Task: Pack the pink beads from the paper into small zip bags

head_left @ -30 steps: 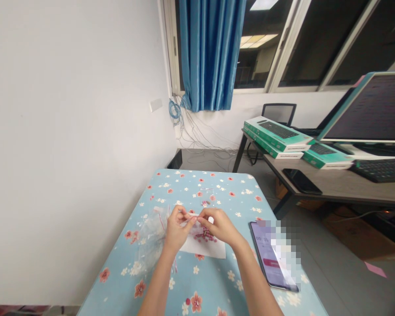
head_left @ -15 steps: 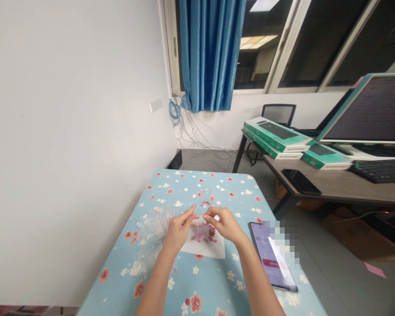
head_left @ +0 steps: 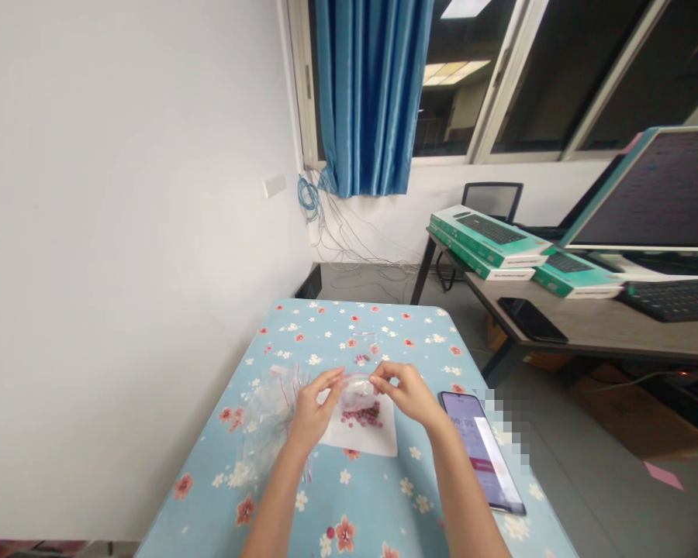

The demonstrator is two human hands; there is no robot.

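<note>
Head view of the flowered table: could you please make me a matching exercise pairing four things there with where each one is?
Things:
1 phone
2 loose pink beads
3 small clear bag
4 heap of clear bags

Places:
A pinched between the left hand and the right hand
B on the table, left of both hands
C on the white paper
D on the table, right of both hands

Pairs: 1-D, 2-C, 3-A, 4-B.
</note>
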